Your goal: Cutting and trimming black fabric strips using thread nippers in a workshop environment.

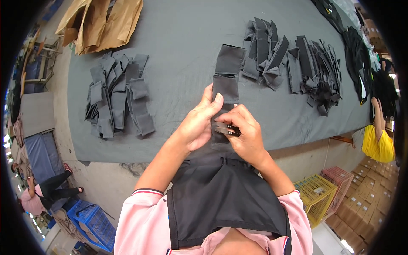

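Note:
A chain of dark grey fabric strips [227,72] runs from the table toward me. My left hand [199,122] pinches the strip from the left, thumb on top. My right hand [245,134] holds small black thread snips [226,129] with the blades against the strip just below my left thumb. A black apron [221,199] hangs over my chest under both hands. Both sleeves are pink.
A grey-covered table [182,38] carries a stack of grey strips [117,95] at left, a larger heap [293,63] at right, brown paper [102,23] at the back left and black garments [361,63] at far right. Plastic crates [325,191] stand on the floor. Other people work at right [377,136] and lower left [40,193].

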Tool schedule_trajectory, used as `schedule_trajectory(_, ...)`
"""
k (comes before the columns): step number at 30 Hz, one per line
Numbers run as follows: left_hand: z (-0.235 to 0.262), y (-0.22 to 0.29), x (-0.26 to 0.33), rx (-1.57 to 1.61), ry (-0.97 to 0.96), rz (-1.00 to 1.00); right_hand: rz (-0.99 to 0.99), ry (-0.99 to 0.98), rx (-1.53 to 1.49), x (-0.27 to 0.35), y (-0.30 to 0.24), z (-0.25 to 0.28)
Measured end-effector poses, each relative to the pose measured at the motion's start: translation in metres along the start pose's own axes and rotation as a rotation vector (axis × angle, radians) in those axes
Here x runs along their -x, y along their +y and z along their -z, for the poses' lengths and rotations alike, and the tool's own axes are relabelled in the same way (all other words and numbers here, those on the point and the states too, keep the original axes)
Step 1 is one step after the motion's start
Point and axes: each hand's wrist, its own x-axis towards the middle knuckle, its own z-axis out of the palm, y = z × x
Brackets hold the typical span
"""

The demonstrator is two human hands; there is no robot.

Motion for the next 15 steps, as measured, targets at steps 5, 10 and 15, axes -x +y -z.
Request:
schedule_trajectory(5,0.008,-0.007,-0.011,-0.022,0.106,0.022,-0.07,-0.118,-0.027,0.01,-0.006,0.004)
schedule_trajectory(10,0.001,-0.005,-0.008,0.119,-0.011,-0.057,-0.03,-0.474,-0.312,0.038,0.01,0.041)
schedule_trajectory(15,-0.007,-0.007,-0.01,0.059,-0.001,-0.008,-0.461,-0.056,-0.376,0.03,0.001,0.039)
